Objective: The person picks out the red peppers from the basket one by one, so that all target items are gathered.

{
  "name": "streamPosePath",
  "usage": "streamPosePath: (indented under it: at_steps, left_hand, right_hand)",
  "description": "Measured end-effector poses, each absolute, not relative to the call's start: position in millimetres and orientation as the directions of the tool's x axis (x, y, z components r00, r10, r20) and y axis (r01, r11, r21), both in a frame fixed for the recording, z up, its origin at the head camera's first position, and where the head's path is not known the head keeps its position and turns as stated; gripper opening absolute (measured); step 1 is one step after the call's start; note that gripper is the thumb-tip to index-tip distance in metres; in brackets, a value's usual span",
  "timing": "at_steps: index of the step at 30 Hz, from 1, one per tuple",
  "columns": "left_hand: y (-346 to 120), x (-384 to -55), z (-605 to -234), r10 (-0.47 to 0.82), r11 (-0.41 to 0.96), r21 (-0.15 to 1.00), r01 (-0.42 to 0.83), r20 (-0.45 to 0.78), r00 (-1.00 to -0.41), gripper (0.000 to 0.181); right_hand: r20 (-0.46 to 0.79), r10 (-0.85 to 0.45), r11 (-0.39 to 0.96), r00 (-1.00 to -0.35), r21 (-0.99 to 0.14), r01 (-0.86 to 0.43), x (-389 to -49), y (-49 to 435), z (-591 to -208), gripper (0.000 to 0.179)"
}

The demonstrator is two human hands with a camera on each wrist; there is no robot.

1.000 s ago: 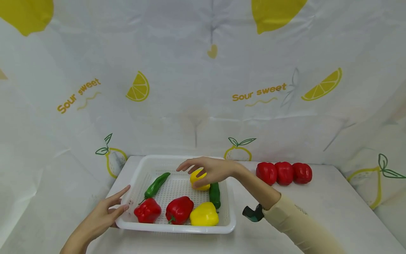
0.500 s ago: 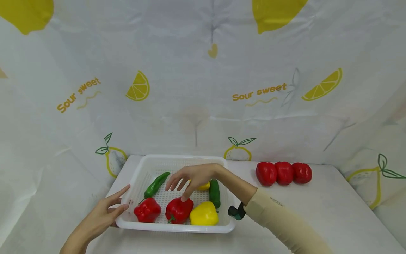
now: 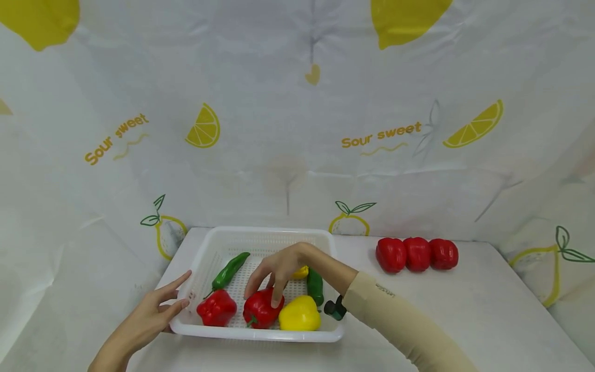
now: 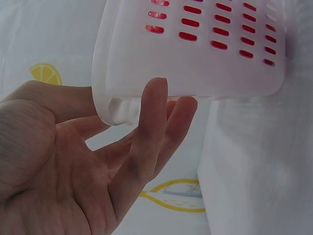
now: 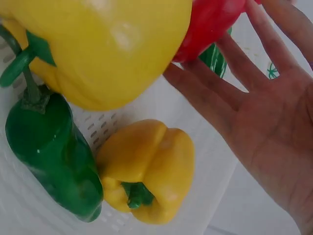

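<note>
A white plastic basket (image 3: 260,335) stands on the table with peppers inside. My left hand (image 3: 153,312) holds its left side, thumb at the rim and fingers against the outer wall, as the left wrist view shows. My right hand (image 3: 274,271) reaches down over the middle red bell pepper (image 3: 261,312), fingers on its left and thumb on its right. In the right wrist view the fingertips lie along the red pepper's side. Left of it sits another red bell pepper (image 3: 217,308), and a yellow bell pepper (image 3: 299,314) lies close on its right.
A long green pepper (image 3: 230,271) lies at the basket's left. A second yellow bell pepper (image 5: 146,171) and a dark green pepper (image 3: 314,287) are at its right. Several red bell peppers (image 3: 417,254) stand in a row on the table (image 3: 483,305), before a lemon-print sheet (image 3: 288,103).
My right hand has moved from above the rear yellow pepper forward and down onto the middle red bell pepper, its fingers now around it. The left hand has stayed at the basket.
</note>
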State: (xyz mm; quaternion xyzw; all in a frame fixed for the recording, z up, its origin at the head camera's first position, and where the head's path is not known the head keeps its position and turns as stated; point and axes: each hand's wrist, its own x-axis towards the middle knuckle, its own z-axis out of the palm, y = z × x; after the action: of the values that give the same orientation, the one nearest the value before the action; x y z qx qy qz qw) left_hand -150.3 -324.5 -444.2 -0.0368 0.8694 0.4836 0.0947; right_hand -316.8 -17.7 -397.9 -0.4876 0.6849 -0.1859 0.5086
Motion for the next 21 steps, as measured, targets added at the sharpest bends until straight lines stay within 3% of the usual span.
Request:
streamPosePath:
  at_steps: [9, 21]
  left_hand:
    - [-324.6, -149.9, -442.9, 0.039, 0.53, 0.837, -0.137, -0.186, -0.982, 0.079]
    - [-324.4, -149.8, -444.0, 0.031, 0.514, 0.844, -0.152, -0.195, -0.98, 0.08]
  right_hand:
    - [-0.581, -0.813, 0.507, 0.03, -0.733, -0.453, -313.4, -20.3, -398.4, 0.069]
    - [-0.612, -0.791, 0.55, -0.007, -0.706, -0.446, -309.9, -19.3, -398.0, 0.073]
